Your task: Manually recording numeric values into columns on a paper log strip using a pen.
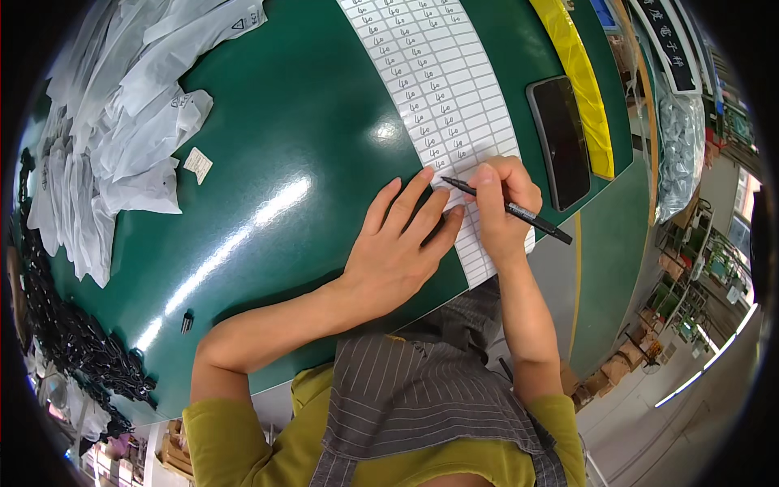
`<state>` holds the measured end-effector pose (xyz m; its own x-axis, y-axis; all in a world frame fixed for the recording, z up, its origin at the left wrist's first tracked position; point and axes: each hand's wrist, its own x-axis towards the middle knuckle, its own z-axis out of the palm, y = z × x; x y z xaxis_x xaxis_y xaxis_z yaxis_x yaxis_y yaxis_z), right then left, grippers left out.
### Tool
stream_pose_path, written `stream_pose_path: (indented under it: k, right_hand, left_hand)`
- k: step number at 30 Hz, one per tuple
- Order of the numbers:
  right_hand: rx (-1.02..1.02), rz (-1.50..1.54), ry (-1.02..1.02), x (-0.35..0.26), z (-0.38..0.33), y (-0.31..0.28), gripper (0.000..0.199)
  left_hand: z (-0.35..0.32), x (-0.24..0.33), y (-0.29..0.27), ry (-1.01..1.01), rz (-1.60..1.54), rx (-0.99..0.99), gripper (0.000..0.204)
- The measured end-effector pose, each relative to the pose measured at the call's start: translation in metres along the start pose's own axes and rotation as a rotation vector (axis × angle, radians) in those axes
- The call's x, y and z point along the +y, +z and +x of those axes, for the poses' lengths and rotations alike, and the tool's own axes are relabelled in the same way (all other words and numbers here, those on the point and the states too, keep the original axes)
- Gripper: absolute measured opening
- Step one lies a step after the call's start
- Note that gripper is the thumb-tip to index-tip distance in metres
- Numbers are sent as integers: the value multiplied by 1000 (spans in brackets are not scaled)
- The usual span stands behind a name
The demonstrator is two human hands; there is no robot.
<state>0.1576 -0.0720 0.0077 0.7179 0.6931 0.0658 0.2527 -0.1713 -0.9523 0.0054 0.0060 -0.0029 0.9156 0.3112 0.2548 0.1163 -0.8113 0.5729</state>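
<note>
- My right hand (501, 213) is closed in a writing pinch on a black marker pen (513, 211), thumb and forefinger clamped near the tip, the barrel slanting away past my knuckles.
- The pen tip touches the white label sheet (442, 97), on a blank cell just ahead of my fingertips; the sheet runs away from the grip as a long strip across the green table (308, 122).
- My left hand (398, 243) holds nothing: it lies flat and spread, fingers apart, pressing the near end of the sheet just beside the pen tip.
- To write well here, I judge that the flat hand should keep the sheet from creeping, and the tip should stay inside one cell, with light strokes, since the glossy paper could smear.
- The sheet is smooth and thin, gridded into small rectangles; the far cells already carry short handwritten marks, the nearest ones look bare.
- The table top is hard and shiny, throwing long streaks of light.
- Beyond my right knuckles lies a dark phone (560, 142), flat and glassy, beside a yellow strip (580, 77).
- Well off past my left hand sits a heap of crinkled translucent plastic bags (130, 105), a small paper tag (197, 164), and a pile of black cables (65, 325) at the table edge.
</note>
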Motion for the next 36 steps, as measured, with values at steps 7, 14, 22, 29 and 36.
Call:
stream_pose_path:
  k: [7,14,22,29,36]
  right_hand:
    - [33,-58,-16,13,-4,3,16]
    - [5,-83,11,8,-2,6,18]
    - [50,-52,3,10,-3,4,19]
    - [-16,-117,21,10,-3,1,20]
    - [21,-100,30,6,-1,4,20]
  left_hand:
    - [-1,-1,-1,3,12,-2,42]
    - [-2,-2,-1,7,16,3,40]
    - [-1,-1,-2,10,3,-6,40]
    - [-1,-2,-1,8,2,4,39]
    - [-1,-1,-2,6,-3,-5,39]
